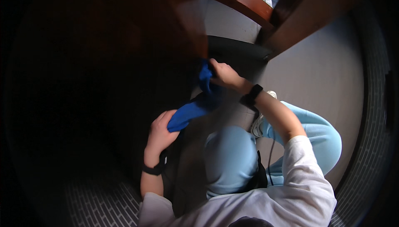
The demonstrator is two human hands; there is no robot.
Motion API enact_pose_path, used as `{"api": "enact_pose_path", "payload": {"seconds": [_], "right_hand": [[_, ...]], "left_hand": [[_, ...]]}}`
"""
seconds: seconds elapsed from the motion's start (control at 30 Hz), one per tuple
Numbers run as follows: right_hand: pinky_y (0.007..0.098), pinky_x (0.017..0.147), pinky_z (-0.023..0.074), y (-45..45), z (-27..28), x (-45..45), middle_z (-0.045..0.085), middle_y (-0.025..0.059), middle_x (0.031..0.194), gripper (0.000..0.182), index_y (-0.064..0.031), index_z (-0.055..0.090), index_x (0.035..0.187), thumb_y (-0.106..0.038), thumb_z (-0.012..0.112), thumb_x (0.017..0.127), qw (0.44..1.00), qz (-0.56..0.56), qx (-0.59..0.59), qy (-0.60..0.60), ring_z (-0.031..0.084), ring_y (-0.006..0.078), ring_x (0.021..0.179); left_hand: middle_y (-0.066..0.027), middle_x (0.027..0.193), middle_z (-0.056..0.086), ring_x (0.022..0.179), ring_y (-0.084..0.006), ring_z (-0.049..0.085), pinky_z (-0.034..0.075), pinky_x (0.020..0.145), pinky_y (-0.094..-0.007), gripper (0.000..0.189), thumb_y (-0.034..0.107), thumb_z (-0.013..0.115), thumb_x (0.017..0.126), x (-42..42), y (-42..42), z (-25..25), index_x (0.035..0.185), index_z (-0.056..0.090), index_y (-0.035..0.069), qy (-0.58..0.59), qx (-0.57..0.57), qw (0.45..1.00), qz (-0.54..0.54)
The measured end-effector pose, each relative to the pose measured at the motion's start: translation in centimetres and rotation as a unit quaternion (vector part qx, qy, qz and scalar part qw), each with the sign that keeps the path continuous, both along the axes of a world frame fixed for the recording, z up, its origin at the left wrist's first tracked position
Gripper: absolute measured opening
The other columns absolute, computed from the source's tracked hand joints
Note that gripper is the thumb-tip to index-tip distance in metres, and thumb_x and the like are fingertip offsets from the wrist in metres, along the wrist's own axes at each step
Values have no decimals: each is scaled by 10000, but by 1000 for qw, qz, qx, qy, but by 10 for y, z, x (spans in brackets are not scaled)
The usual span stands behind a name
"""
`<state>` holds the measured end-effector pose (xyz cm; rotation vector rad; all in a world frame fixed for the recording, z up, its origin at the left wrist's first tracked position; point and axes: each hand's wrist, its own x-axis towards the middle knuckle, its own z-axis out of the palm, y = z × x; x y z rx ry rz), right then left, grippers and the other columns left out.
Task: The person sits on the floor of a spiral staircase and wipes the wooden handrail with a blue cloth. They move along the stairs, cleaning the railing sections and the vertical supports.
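A blue cloth [189, 112] stretches between my two hands, its middle partly in shadow. My left hand [162, 129] grips the lower end with its fingers curled over the fabric. At the upper end, my right hand [227, 74] pinches the cloth near the edge of a brown wooden panel [193, 30], which looks like a door. Whether the cloth touches that edge is hard to tell in the dark. Each of my wrists bears a black band.
Right of the panel stands a wooden post [308, 15] on the grey floor [314, 77]. Across the opening runs a dark threshold strip [233, 46]. My bent knees in light-blue trousers [230, 158] are close below. Brick-patterned wall surfaces [103, 202] show at the rim. The left side is very dark.
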<state>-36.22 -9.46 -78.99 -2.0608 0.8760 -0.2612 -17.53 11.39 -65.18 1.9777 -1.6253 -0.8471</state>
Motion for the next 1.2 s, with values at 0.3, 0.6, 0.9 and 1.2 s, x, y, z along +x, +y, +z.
{"api": "enact_pose_path", "payload": {"seconds": [0.3,0.6,0.9,1.2], "right_hand": [[332,675,516,15,201,29,502,154,1195,420,-205,524,1145,-77,654,767,815,200,-526,-137,581,267,935],[358,1108,272,-20,268,99,380,58,1436,361,-165,559,1225,-178,518,866,610,89,-778,120,324,220,1345],[354,1168,-14,-1,32,114,112,70,1550,554,-59,209,1462,-213,290,935,470,253,-753,384,74,204,1429],[332,1159,118,-35,12,74,281,55,1500,502,-102,342,1411,-222,400,927,388,203,-845,306,210,203,1398]], "left_hand": [[-150,1049,632,939,-292,639,516,820,-356,443,143,705,748,2,2,25,1161,561,72,13,-25,999,-22],[-175,1069,610,953,-354,619,508,821,-404,496,126,735,725,-2,-23,36,1176,535,69,54,-248,967,19],[-160,980,612,886,-326,630,508,766,-366,394,48,682,697,-16,26,-36,1077,579,39,111,-123,986,28],[-165,947,623,865,-369,611,508,731,-394,332,75,645,736,-8,44,-32,1060,583,37,102,-129,984,65]]}}
